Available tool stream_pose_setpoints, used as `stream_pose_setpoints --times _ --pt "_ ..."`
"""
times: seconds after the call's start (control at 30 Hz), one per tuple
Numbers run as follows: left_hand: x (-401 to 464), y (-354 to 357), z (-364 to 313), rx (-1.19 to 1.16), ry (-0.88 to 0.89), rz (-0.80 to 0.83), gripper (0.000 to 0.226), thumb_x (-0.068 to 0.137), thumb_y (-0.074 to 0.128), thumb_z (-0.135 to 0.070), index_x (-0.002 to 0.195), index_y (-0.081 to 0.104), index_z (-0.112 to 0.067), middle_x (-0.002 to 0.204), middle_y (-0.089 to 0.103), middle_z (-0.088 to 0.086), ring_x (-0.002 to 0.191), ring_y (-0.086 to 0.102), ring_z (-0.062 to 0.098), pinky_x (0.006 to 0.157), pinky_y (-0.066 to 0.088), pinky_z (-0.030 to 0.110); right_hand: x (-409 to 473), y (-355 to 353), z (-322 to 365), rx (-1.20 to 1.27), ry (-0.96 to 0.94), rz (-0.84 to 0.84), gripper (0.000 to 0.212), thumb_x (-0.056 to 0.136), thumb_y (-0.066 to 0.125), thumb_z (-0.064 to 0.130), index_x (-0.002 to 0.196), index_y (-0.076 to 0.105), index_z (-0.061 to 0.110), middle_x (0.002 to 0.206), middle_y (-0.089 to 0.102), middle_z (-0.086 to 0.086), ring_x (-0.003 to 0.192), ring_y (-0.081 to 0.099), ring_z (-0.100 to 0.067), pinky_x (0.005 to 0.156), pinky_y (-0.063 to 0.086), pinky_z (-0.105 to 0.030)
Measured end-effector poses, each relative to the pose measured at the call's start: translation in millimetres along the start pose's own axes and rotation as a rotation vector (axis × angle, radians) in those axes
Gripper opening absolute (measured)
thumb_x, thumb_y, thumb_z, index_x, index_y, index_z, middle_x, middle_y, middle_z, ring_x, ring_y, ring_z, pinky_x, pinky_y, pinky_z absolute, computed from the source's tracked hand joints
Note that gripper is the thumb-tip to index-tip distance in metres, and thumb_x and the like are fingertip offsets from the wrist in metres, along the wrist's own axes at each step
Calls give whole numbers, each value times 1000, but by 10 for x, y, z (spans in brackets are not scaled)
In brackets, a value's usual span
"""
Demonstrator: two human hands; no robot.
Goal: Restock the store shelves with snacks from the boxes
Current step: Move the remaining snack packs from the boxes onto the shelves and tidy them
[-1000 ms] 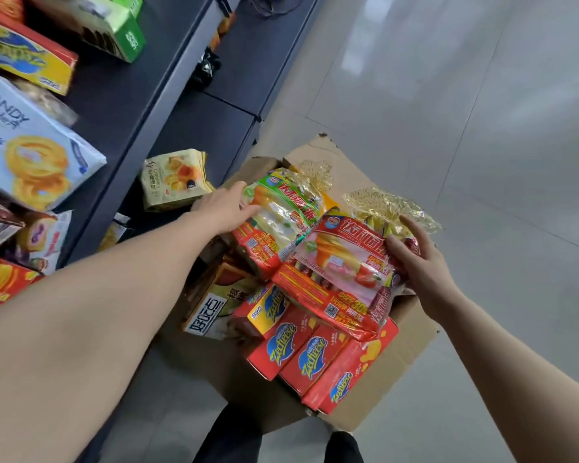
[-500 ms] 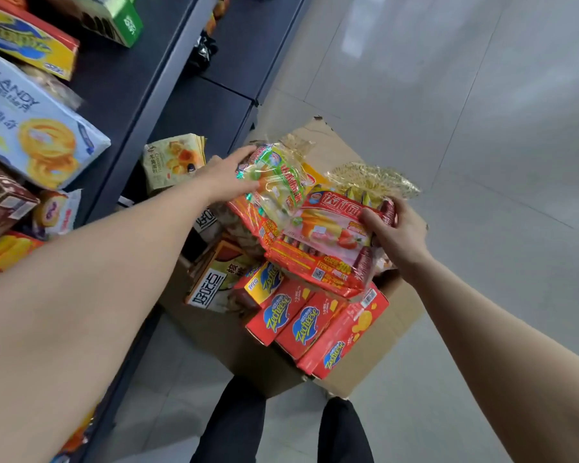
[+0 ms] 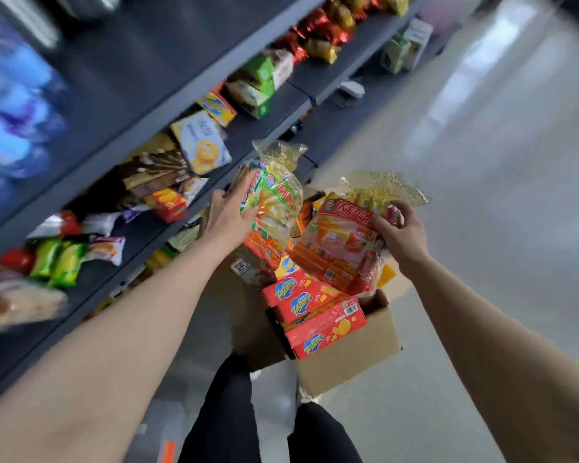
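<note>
Snacks fill the brown cardboard box point(image 3: 355, 359) standing on the pale glossy floor point(image 3: 482, 228) at the person's feet, red flat cartons point(image 3: 325, 324) stacked along its near side. Above the box, the left hand point(image 3: 229, 217) grasps a clear green-and-orange sausage packet with a gold top point(image 3: 274, 208), and the right hand point(image 3: 403, 228) pinches a red sausage packet with gold netting point(image 3: 340, 242). Beyond them, dark grey shelves point(image 3: 194, 105) carry biscuit boxes, wrapped cakes and foil sweets.
</note>
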State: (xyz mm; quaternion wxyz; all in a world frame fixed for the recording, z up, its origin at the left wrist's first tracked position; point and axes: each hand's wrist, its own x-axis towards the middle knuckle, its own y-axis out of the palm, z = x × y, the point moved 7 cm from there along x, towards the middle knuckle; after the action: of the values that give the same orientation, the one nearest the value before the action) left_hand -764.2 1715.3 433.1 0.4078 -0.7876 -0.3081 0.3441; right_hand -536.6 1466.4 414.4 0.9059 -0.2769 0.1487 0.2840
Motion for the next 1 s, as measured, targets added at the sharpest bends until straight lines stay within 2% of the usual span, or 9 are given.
stream_pose_setpoints --times 0.1,0.2,0.37,0.5,0.6,0.67,0.77,0.87,1.0 --pt "-576 -569 29 22 -22 -97 61 102 45 -43 144 8 -66 152 32 16 139 36 36 112 31 48 -293 -63 503 -53 -108 52 29 89 70 27 113 57 36 102 65 3 92 67 -22 77 59 -38" --pt "-1053 -1103 107 30 -23 -215 59 101 43 -42 141 9 -70 151 36 10 134 43 36 109 38 49 -540 -30 969 -111 -226 116 28 85 71 32 104 56 46 98 65 7 93 68 -24 83 60 -49" --pt "-1791 -1832 328 16 -55 -336 57 102 41 -45 136 7 -74 128 47 7 113 56 35 96 48 48 -1109 315 1770 -145 -432 247 28 88 71 30 111 58 39 97 66 9 90 69 -20 82 60 -47" --pt "-2491 -2419 619 6 -98 -462 55 102 40 -47 137 8 -74 132 46 7 117 55 37 97 47 50 -1735 697 2361 -191 -597 323 32 90 71 30 119 59 34 102 68 2 90 69 -21 80 60 -41" --pt "-3087 -2805 933 13 -137 -549 57 102 40 -48 136 5 -76 132 46 7 112 57 39 92 50 49 -2279 1008 2742 -232 -711 378 32 91 70 29 121 61 30 93 64 8 87 67 -24 73 58 -37" --pt "-3528 -3046 1170 14 -167 -608 57 102 40 -48 136 4 -76 135 45 7 110 59 38 89 52 47 -2646 1227 2956 -242 -774 427 33 90 70 31 121 60 34 93 65 9 87 68 -23 72 59 -39" --pt "-4203 -3413 1501 -11 -193 -709 57 102 41 -45 137 8 -75 139 47 6 116 57 37 91 50 46 -3254 1516 3272 -247 -867 499 31 89 70 35 118 60 40 100 70 4 89 68 -21 72 54 -34" --pt "-4827 -3773 1858 -41 -211 -834 57 101 45 -41 142 15 -67 143 46 3 122 54 32 93 47 45 -3825 1739 3626 -189 -944 540 26 88 72 34 110 61 42 99 71 3 89 70 -24 78 58 -40" --pt "-5549 -4206 2294 -118 -216 -997 59 101 48 -39 143 17 -66 136 49 2 122 51 24 90 43 39 -4627 1948 4137 -117 -1063 611 27 90 72 30 102 57 49 101 69 4 88 71 -24 76 59 -44"
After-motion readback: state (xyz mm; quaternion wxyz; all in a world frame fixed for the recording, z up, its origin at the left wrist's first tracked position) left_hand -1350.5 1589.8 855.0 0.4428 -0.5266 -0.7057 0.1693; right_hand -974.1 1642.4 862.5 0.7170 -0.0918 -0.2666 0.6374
